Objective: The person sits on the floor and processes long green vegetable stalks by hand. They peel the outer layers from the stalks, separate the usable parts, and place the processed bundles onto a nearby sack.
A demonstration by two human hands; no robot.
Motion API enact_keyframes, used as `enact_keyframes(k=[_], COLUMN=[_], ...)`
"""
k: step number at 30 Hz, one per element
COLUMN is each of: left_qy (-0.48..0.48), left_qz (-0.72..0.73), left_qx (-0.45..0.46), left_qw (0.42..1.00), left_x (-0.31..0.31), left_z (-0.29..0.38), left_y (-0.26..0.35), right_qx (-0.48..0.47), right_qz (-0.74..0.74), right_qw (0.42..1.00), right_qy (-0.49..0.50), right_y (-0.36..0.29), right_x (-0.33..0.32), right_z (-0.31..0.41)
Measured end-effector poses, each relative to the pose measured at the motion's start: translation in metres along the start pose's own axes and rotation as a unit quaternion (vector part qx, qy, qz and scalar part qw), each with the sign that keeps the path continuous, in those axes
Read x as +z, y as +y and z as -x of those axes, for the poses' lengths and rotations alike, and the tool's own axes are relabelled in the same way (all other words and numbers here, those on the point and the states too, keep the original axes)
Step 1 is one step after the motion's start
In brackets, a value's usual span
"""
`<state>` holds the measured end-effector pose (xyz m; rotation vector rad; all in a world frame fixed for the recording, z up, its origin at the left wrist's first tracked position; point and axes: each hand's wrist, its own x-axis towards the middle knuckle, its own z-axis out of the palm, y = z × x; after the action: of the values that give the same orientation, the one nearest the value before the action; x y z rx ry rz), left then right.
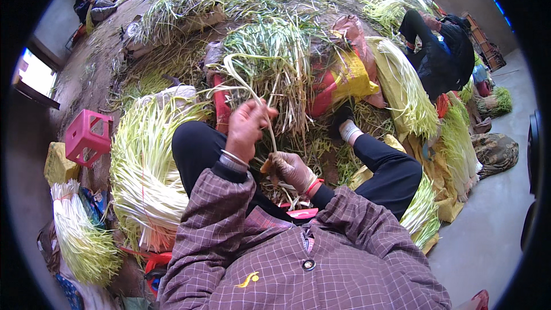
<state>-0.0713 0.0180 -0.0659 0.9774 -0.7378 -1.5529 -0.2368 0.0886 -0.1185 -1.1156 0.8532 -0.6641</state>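
My left hand (246,128), bare with a bangle at the wrist, pinches a long pale garlic-chive-like stalk (247,84) whose thin ends curl over at the top. The stalk's lower end reaches my right hand (292,171), which wears a thin glove and is closed around it, with something brown at the fingers. Just beyond my hands lies a heap of green leafy stalks (271,51) with pale stems hanging toward me. To the left of my knee rests a large bundle of yellow-green and white stalks (150,168), with a thin red string across it.
At the left stand a pink plastic stool (88,137) and a smaller tied bundle (79,232). More pale stalks (407,86) lie on yellow sacking at the right. A co-worker in dark clothes (447,51) sits close at the upper right; others sit farther off. Loose leaves litter the floor.
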Motion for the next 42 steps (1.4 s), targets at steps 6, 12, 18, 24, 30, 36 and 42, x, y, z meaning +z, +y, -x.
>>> enact_keyframes(k=[6,12,18,24,30,36,42], left_qy=[-0.035,0.120,0.151,0.058,0.012,-0.046,-0.018], left_qz=[-0.031,0.112,0.261,0.319,0.225,0.061,-0.162], left_qx=[0.028,0.295,0.204,0.087,0.038,-0.086,-0.140], left_qw=[0.998,0.941,0.931,0.942,0.974,0.993,0.977], left_x=[-0.004,-0.033,-0.065,-0.053,-0.043,-0.003,0.020], left_z=[0.005,-0.013,-0.035,-0.031,-0.034,-0.037,-0.037], left_y=[-0.002,0.126,0.083,0.075,0.058,0.008,-0.038], right_qx=[-0.012,0.031,0.041,0.000,0.043,0.117,0.116], right_qz=[0.005,0.072,0.044,-0.095,-0.097,-0.099,-0.021], right_qw=[1.000,0.985,0.970,0.974,0.992,0.987,0.992], right_qy=[0.009,0.156,0.235,0.208,0.074,0.057,-0.048], right_y=[-0.019,0.035,0.045,0.038,-0.011,-0.051,-0.043], right_x=[-0.002,-0.052,-0.052,-0.062,-0.050,-0.043,-0.036], right_z=[-0.020,-0.090,-0.169,-0.174,-0.074,0.046,0.081])
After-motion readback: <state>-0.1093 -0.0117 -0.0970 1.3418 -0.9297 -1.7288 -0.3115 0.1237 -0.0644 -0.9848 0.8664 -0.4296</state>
